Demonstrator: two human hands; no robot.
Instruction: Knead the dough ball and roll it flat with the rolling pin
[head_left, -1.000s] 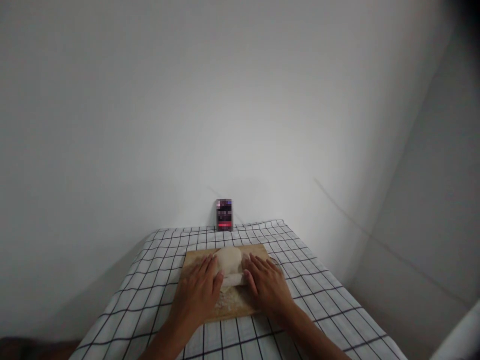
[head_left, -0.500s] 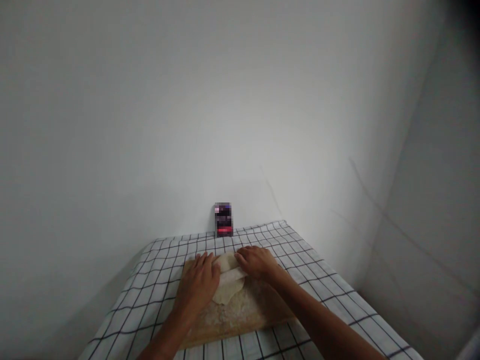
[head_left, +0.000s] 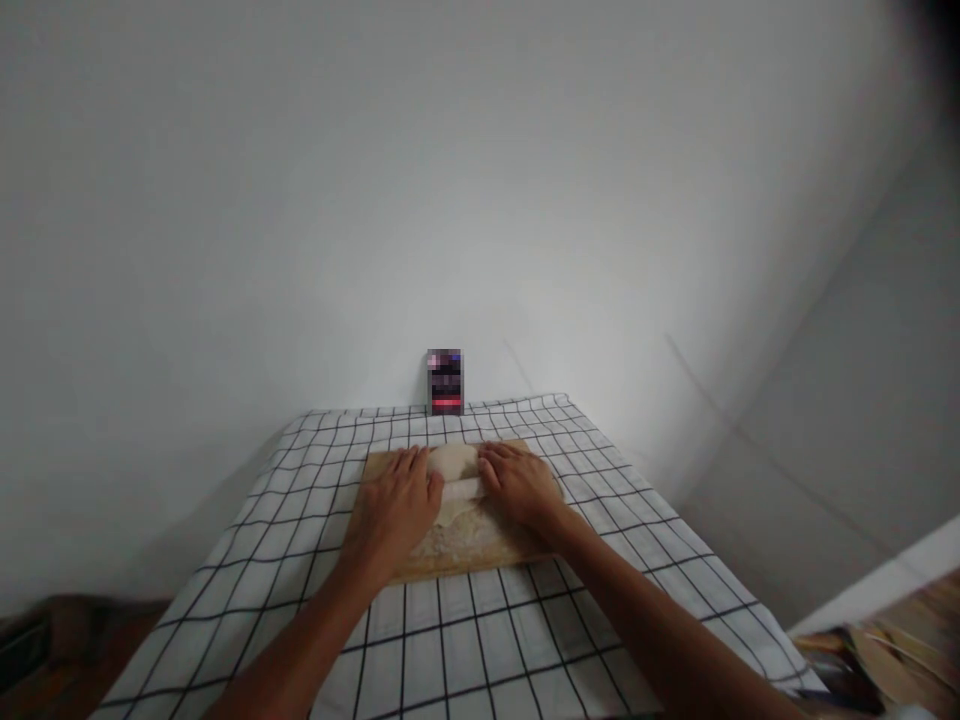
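Note:
A pale rolling pin [head_left: 463,489] lies crosswise over a flattened sheet of dough [head_left: 453,463]. Dough shows both beyond the pin and on its near side. Under it is a wooden board [head_left: 469,556] dusted with flour. My left hand [head_left: 399,500] rests over the pin's left end, its fingers pointing away from me and the thumb along the inner side. Over the right end lies my right hand [head_left: 520,486], fingers angled inward to the left. Both palms cover the pin's ends, so only its middle part is visible.
A white cloth with a dark grid [head_left: 450,640] covers the table. At its back edge a small dark upright device [head_left: 445,382], blurred out, leans against the white wall [head_left: 450,200]. Blurred items [head_left: 877,650] are at the lower right, beyond the table.
My head view has tilted down, so the table sits higher in the picture. Both hands and the rolling pin have come nearer to me over the dough, exposing more of it beyond the pin.

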